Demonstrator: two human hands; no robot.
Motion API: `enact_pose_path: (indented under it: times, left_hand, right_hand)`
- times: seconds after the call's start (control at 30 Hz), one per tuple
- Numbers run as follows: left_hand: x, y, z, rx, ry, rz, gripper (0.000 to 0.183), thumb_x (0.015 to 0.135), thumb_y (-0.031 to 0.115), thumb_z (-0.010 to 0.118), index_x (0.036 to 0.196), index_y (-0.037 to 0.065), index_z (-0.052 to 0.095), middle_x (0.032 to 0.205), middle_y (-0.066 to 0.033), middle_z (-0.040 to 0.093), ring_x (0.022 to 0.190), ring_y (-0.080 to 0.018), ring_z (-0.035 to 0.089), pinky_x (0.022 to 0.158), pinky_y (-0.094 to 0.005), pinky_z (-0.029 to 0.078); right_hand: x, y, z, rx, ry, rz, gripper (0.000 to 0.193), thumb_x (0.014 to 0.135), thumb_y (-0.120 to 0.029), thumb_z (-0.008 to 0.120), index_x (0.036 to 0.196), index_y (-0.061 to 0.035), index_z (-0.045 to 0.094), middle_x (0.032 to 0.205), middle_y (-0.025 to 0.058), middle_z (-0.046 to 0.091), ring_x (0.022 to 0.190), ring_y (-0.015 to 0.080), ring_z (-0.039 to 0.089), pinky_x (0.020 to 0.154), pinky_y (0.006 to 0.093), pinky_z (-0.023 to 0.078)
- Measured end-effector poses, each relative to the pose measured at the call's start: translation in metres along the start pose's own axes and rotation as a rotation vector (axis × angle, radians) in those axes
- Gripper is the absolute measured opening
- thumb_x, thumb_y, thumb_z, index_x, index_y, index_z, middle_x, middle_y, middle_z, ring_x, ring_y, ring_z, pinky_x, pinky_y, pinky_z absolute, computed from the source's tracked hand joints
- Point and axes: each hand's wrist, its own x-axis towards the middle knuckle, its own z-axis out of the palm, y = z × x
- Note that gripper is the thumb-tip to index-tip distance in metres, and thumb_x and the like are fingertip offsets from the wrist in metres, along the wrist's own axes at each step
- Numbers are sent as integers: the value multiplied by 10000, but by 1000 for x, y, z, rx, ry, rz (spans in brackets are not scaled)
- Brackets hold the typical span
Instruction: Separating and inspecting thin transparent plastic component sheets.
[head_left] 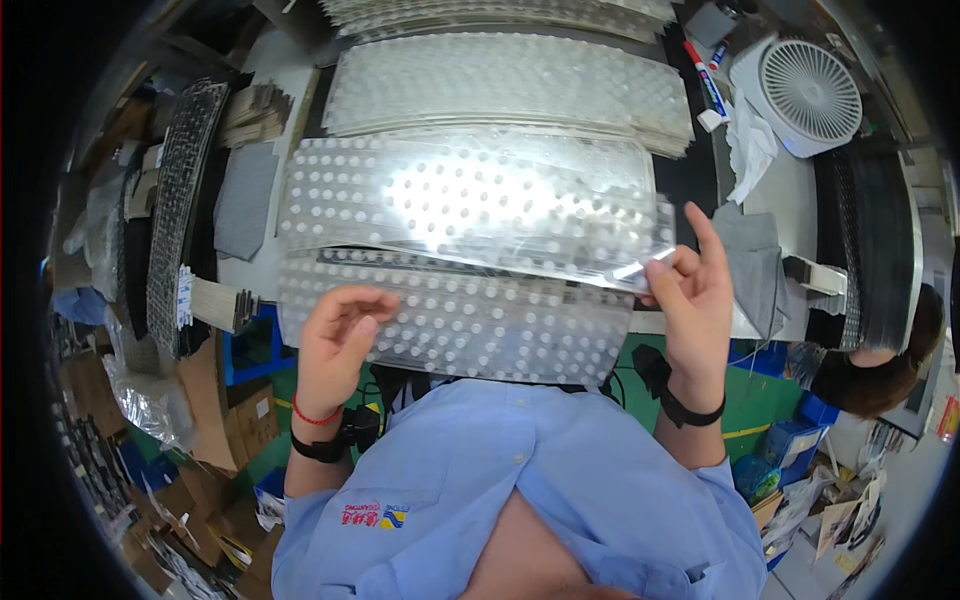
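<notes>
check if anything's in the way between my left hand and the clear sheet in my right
Nothing visible is: only the lower dotted sheet shows between the left hand and the clear sheet, lying underneath.

Upper plastic sheet [465,205]: clear, patterned with rows of white round dots. Lower plastic sheet [470,318]: greyish translucent, same white dots. Shirt [450,450]: plain light blue; chest emblem [393,517] yellow and blue, red characters beside. Bracelet [316,415] red; wristband [697,413] black. Fan [808,92] white-grey. Cloth [246,200] plain grey. Floor [640,420] green, yellow line [747,432].
</notes>
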Motion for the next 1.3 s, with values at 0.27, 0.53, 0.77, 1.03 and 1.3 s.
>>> enact_pose_path:
  times: [0.27,0.53,0.77,1.03,1.3]
  left_hand:
    - [21,16,31,741,-182,237,441,749,72,743,1167,25,610,1209,-120,584,1140,-319,514,992,-389,394]
    - [24,23,28,684,-174,196,433,810,73,708,1218,-9,589,1260,-142,571,1150,-313,536,999,-369,414]
    - [32,13,16,-646,-351,-55,706,979,413,514,1472,-9,238,1388,-206,473,1200,-318,551,1009,-391,467]
    - [34,10,3,-659,98,62,484,1030,136,387,1497,64,282,1434,-162,444,1283,-228,477,1006,-404,471]
    - [31,8,3,-777,81,187,517,1003,53,407,1502,68,273,1431,-123,457,1306,-215,462,1012,-418,466]
  right_hand:
    - [14,-9,-11,209,-259,203,479,937,-47,531,1389,22,388,1214,149,618,1034,198,654,815,290,557]
    - [18,4,-8,-49,-136,45,346,950,5,506,1294,17,473,1140,140,648,946,125,641,717,270,550]
    - [3,-6,-2,257,-164,79,316,943,-13,530,1257,4,496,1133,177,659,801,133,656,662,238,530]
    - [-1,-7,11,302,-231,189,285,980,-77,521,1241,37,524,1084,148,673,865,171,673,748,300,559]
    - [14,-3,11,193,-248,263,304,1016,-259,508,1122,12,594,939,92,674,716,99,638,590,225,499]
